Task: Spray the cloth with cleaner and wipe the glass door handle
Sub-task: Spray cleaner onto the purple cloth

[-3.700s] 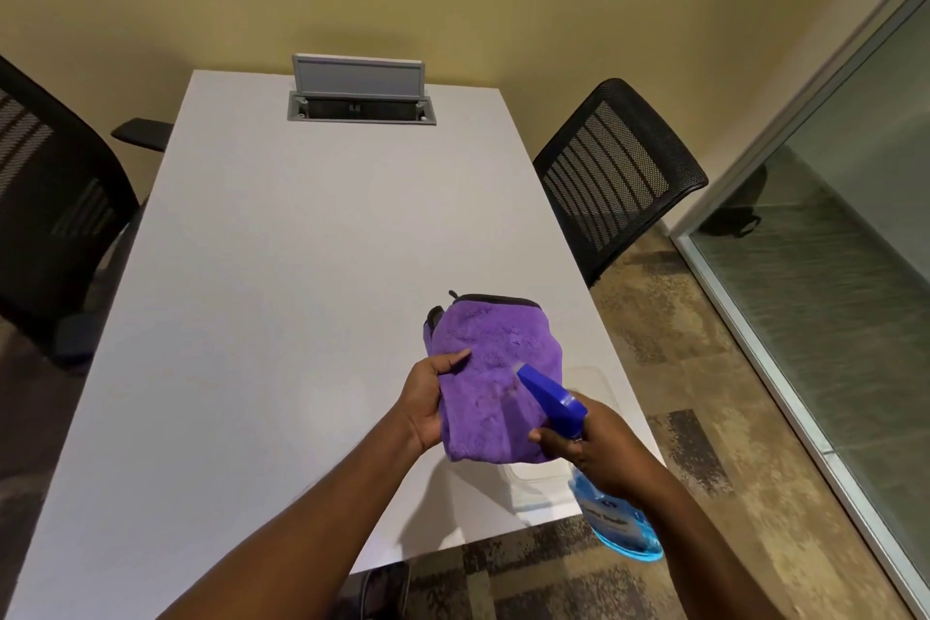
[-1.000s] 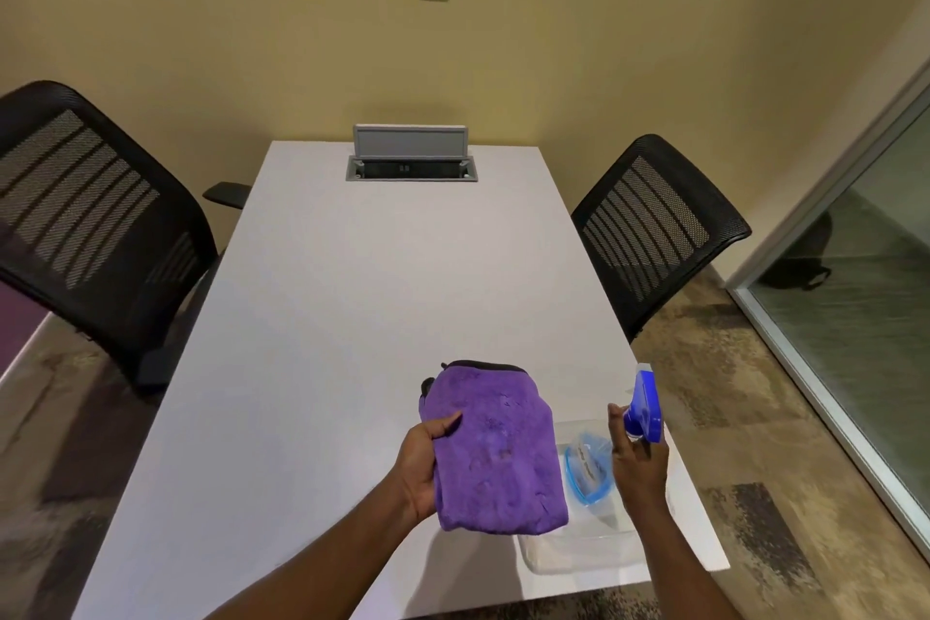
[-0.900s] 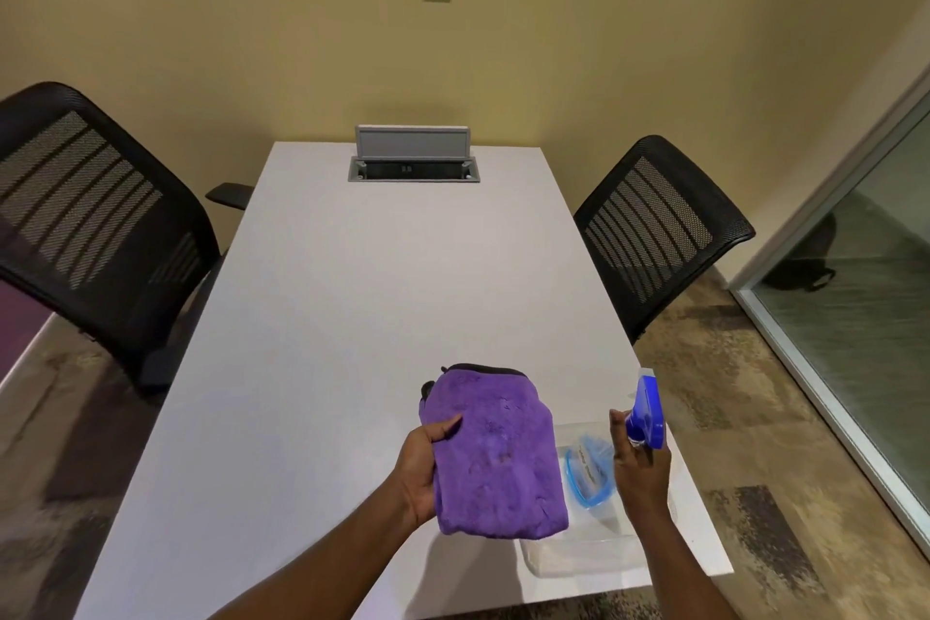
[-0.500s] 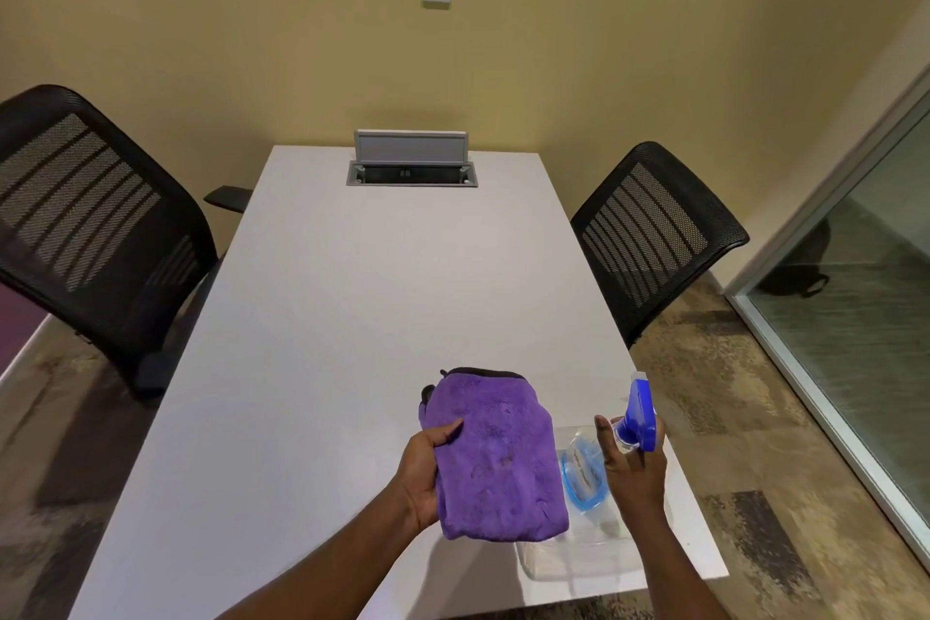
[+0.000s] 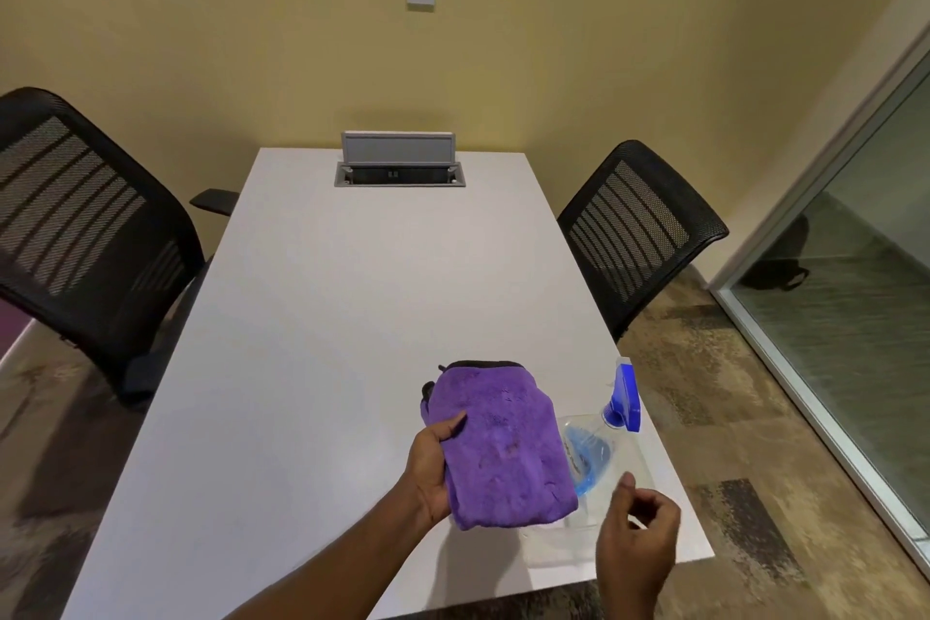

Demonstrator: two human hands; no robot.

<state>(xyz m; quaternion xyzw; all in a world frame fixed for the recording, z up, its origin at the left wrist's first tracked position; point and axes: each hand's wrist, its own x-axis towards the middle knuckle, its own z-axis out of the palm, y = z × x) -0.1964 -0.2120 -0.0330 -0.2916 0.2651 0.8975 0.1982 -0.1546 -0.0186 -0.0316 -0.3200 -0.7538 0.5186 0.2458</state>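
A folded purple cloth (image 5: 503, 448) with a dark edge is gripped from its left side by my left hand (image 5: 432, 468), held just above the white table (image 5: 322, 327). The spray bottle (image 5: 606, 433), clear with blue liquid and a blue trigger head, stands on the table's right front corner beside the cloth. My right hand (image 5: 636, 544) hovers just in front of the bottle, apart from it, fingers loosely curled and holding nothing. No door handle is in sight.
Black mesh chairs stand at the left (image 5: 85, 227) and right (image 5: 639, 227) of the table. A grey pop-up outlet box (image 5: 399, 161) sits at the far end. A glass wall with a pale frame (image 5: 855, 277) runs along the right over patterned carpet.
My right hand has let go of the spray bottle and pulled back toward me; the bottle now stands on the table. The cloth stays in my left hand.
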